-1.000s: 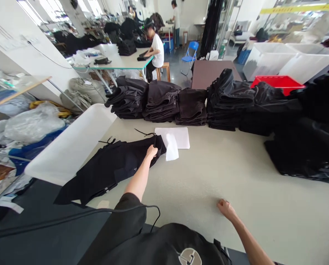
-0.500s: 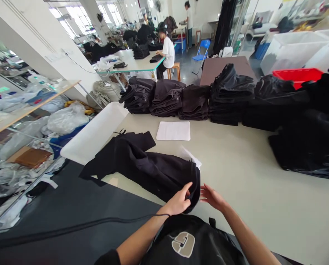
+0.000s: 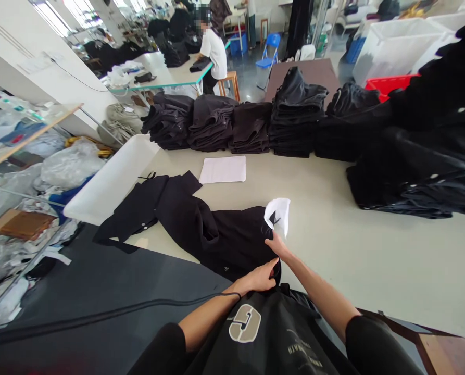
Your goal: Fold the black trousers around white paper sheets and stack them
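Observation:
A black garment (image 3: 236,234) lies rumpled across the pale table, its open end near my body. My left hand (image 3: 261,277) is closed on the near corner of that end, fingers partly tucked inside. Higher up the same edge, my right hand (image 3: 277,246) pinches the cloth beside a white paper (image 3: 282,216) that curls up from the garment. Flat black cloth pieces (image 3: 138,208) with small light buttons or snaps lie at the garment's far left end. A white sheet (image 3: 223,170) rests flat behind it.
Folded dark garments (image 3: 212,122) stand in stacks along the table's back edge. A larger black pile (image 3: 419,166) fills the right. A white tub (image 3: 107,182) sits at the left. Beyond, a person in a white shirt (image 3: 215,52) sits at another table.
My right hand has moved from beside the garment onto its edge and closed there. My left hand has closed on the near corner. The white paper now stands up more, and the view has shifted.

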The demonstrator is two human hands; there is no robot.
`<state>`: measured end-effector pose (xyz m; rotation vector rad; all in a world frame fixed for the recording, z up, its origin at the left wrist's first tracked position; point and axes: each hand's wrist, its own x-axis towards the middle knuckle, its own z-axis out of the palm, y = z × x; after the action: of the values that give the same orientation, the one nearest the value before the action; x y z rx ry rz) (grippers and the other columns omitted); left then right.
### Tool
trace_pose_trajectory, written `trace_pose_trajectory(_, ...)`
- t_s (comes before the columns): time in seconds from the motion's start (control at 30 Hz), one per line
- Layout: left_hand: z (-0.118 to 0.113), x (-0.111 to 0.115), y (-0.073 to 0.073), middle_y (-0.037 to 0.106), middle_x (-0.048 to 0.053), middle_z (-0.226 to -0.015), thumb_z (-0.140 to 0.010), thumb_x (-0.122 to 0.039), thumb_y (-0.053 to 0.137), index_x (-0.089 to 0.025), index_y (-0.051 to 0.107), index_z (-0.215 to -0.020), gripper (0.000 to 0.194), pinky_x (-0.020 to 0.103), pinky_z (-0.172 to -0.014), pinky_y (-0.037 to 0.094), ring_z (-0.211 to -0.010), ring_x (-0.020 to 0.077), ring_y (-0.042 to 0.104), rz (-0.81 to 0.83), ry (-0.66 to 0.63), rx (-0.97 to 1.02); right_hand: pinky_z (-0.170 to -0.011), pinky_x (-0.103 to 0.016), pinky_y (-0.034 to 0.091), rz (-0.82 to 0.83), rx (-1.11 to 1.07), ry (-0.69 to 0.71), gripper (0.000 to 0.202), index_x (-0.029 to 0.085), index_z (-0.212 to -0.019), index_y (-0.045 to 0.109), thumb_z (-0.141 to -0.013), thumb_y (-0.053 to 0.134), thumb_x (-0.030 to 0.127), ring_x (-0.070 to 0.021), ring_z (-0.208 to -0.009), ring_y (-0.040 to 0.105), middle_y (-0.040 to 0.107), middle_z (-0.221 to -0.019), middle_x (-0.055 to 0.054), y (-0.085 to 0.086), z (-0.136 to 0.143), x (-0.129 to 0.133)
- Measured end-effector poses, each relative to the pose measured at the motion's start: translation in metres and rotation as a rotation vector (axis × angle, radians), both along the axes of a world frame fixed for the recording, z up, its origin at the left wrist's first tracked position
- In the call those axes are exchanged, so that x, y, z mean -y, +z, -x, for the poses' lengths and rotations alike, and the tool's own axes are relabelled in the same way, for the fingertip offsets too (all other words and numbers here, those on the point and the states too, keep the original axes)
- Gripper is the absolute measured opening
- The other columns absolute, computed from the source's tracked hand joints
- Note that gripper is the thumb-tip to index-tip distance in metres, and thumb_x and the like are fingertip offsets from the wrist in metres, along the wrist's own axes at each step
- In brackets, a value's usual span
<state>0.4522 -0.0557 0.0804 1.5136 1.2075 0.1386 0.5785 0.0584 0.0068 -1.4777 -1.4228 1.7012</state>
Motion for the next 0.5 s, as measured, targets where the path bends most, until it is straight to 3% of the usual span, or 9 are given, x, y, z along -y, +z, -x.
trace_pose_trajectory(0.07,-0.002,-0.014,0.009,0.075,0.006,-0.100,-0.080,-0.027,0.060,-0.019,0.051,-0.152,0.072,0.035,-0.087,0.055,-0.089,0.0223,0.070,0.029,-0.010,0.068,-0.082,-0.036,0.055,-0.070,0.108,0.009,0.033,0.018,-0.104,0.066,-0.072,0.060,0.024,-0.0224,-0.084,0.064,0.072,-0.086,-0.002,0.008,-0.019,-0.003)
trace_pose_trajectory(0.1,0.001,-0.025,0.015,0.074,0.005,-0.097,-0.086,-0.030,0.057,-0.021,0.061,-0.141,0.057,0.034,-0.087,0.055,-0.088,0.0213,0.070,0.002,0.049,0.076,-0.083,-0.037,0.055,-0.093,0.135,0.028,0.034,0.017,-0.105,0.065,-0.072,0.058,0.024,-0.0224,-0.085,0.064,0.071,-0.087,-0.002,0.012,-0.029,-0.003)
trace_pose_trajectory(0.17,0.010,-0.051,0.026,0.074,0.007,-0.102,-0.094,-0.037,0.051,-0.022,0.070,-0.125,0.040,0.036,-0.091,0.055,-0.094,0.0215,0.069,-0.147,0.291,0.018,-0.085,-0.037,0.054,-0.129,0.162,0.054,0.038,0.017,-0.109,0.065,-0.073,0.056,0.024,-0.0232,-0.088,0.063,0.071,-0.092,-0.003,0.019,-0.046,0.001)
trace_pose_trajectory(0.23,0.015,-0.081,0.033,0.069,0.012,-0.120,-0.095,-0.043,0.054,-0.021,0.065,-0.131,0.044,0.039,-0.100,0.052,-0.110,0.0245,0.067,-0.312,0.522,-0.083,-0.088,-0.039,0.053,-0.171,0.127,0.069,0.042,0.016,-0.114,0.064,-0.073,0.054,0.022,-0.0245,-0.092,0.063,0.071,-0.098,-0.005,0.024,-0.059,0.008)
trace_pose_trajectory(0.27,0.014,-0.096,0.033,0.065,0.015,-0.130,-0.092,-0.045,0.060,-0.020,0.059,-0.139,0.053,0.041,-0.105,0.050,-0.119,0.0269,0.064,-0.357,0.562,-0.126,-0.089,-0.039,0.052,-0.191,0.096,0.076,0.043,0.016,-0.114,0.063,-0.073,0.053,0.021,-0.0248,-0.093,0.063,0.071,-0.100,-0.006,0.025,-0.062,0.013)
trace_pose_trajectory(0.4,-0.024,-0.146,0.019,0.051,0.023,-0.151,-0.080,-0.047,0.077,-0.014,0.039,-0.155,0.090,0.048,-0.116,0.040,-0.144,0.0375,0.046,-0.411,0.386,-0.276,-0.083,-0.035,0.051,-0.220,0.030,0.094,0.036,0.019,-0.105,0.061,-0.070,0.053,0.019,-0.0218,-0.084,0.059,0.068,-0.090,-0.002,0.023,-0.064,0.033)
trace_pose_trajectory(0.5,-0.058,-0.174,0.003,0.053,0.024,-0.149,-0.082,-0.044,0.076,-0.014,0.037,-0.155,0.088,0.048,-0.113,0.042,-0.143,0.0378,0.047,-0.409,0.365,-0.385,-0.078,-0.032,0.048,-0.232,0.050,0.111,0.031,0.022,-0.100,0.058,-0.070,0.052,0.018,-0.0202,-0.079,0.057,0.066,-0.086,-0.001,0.023,-0.061,0.051)
